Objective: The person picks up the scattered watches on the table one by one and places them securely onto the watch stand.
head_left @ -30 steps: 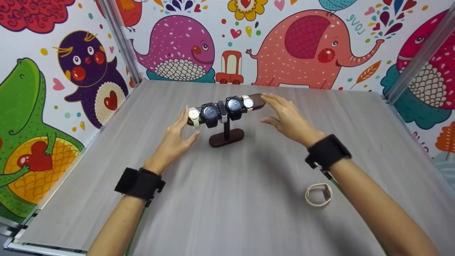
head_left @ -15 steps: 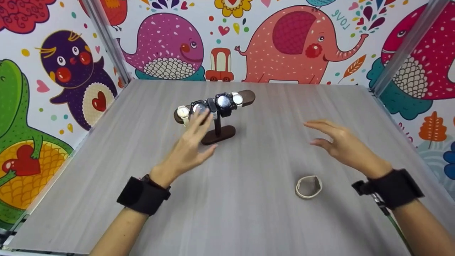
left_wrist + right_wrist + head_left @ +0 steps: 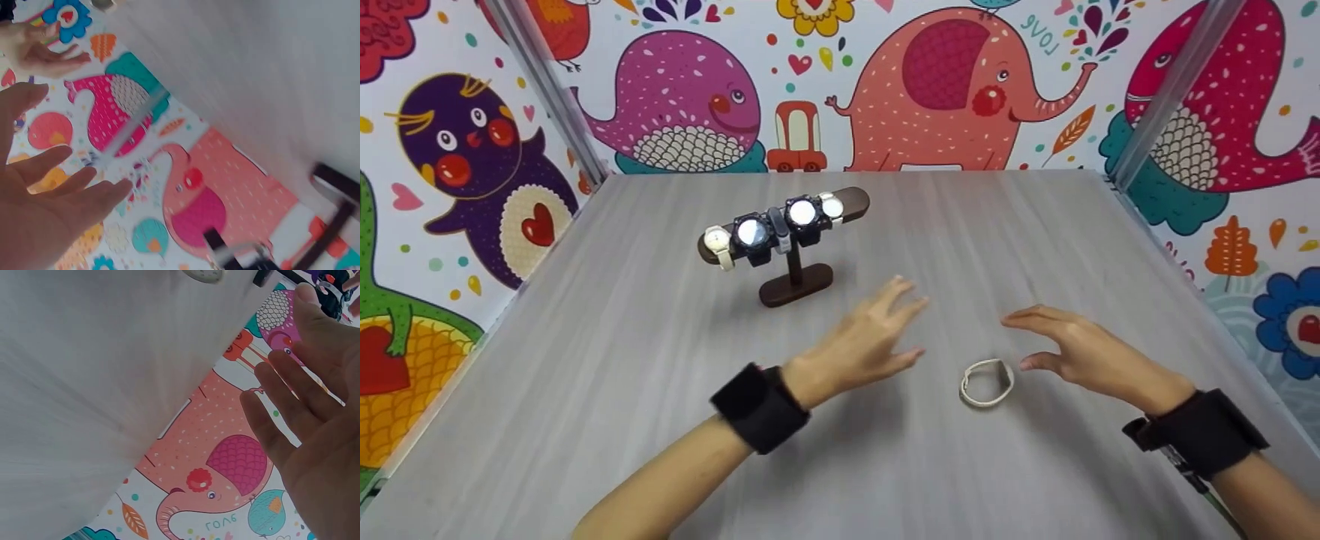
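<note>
A pale-strapped watch (image 3: pixel 1005 376) stands on its side on the table, its band closed into a loop. My left hand (image 3: pixel 859 341) hovers to its left, fingers spread and holding nothing. On the other side, my right hand (image 3: pixel 1091 356) hangs in the air near the watch, thumb and fingers apart, also holding nothing. Farther back is a dark brown watch stand (image 3: pixel 796 285) with a tilted top bar. Several watches sit on that bar, among them a white one (image 3: pixel 718 240) at the left end and a black one (image 3: pixel 752 232) beside it. Neither hand touches the stand.
The grey table (image 3: pixel 660 360) meets patterned walls at the back and both sides. Metal posts (image 3: pixel 1174 94) rise at the rear corners. Black bands (image 3: pixel 761 409) wrap both wrists, and a green cable (image 3: pixel 1222 514) trails from the right one.
Both hands have left the ends of the watch stand. The right hand moved right and toward me; the left hand then swept right, toward the loose watch. The head view turned slightly right.
</note>
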Tool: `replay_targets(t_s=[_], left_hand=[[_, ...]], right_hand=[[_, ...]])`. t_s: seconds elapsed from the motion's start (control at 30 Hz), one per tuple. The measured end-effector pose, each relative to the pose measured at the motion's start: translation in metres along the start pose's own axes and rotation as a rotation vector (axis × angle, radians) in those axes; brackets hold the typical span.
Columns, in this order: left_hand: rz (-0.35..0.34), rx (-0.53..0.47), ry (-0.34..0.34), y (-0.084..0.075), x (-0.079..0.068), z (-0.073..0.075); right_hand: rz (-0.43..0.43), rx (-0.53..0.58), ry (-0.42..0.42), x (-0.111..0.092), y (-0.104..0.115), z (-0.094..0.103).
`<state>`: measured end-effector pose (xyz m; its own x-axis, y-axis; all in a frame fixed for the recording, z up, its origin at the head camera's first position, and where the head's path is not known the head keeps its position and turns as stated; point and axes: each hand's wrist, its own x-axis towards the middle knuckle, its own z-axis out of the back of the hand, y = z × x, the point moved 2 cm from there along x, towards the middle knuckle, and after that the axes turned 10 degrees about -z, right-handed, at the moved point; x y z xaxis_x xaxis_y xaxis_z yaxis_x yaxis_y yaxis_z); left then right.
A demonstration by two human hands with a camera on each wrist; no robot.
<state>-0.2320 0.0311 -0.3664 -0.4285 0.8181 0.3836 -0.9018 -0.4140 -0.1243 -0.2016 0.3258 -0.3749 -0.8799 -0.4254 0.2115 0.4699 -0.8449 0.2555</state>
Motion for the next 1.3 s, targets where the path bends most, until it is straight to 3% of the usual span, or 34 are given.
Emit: replay_targets(t_s=[0.23, 0.57, 0.77, 0.9, 1.07, 1.3], left_hand=[[-0.048, 0.049, 0.082, -0.009, 0.028, -0.026], [-0.025, 0.083, 0.291, -0.021, 0.043, -0.064], [-0.062, 0.106, 0.38, -0.028, 0.046, -0.081], [-0.078, 0.084, 0.38, -0.03, 0.043, -0.086], [-0.035, -0.002, 0.362, -0.027, 0.042, -0.083], [0.057, -0.159, 0.257, -0.02, 0.041, -0.073]], right_hand=[[0.025, 0.023, 0.069, 0.001, 0.004, -0.012], [0.016, -0.013, 0.144, 0.002, 0.004, -0.029], [-0.017, 0.016, 0.193, 0.002, 0.003, -0.04], [-0.044, 0.078, 0.193, 0.002, 0.004, -0.041], [-0.079, 0.147, 0.171, 0.003, 0.007, -0.034], [-0.024, 0.22, 0.06, 0.006, 0.017, -0.024]])
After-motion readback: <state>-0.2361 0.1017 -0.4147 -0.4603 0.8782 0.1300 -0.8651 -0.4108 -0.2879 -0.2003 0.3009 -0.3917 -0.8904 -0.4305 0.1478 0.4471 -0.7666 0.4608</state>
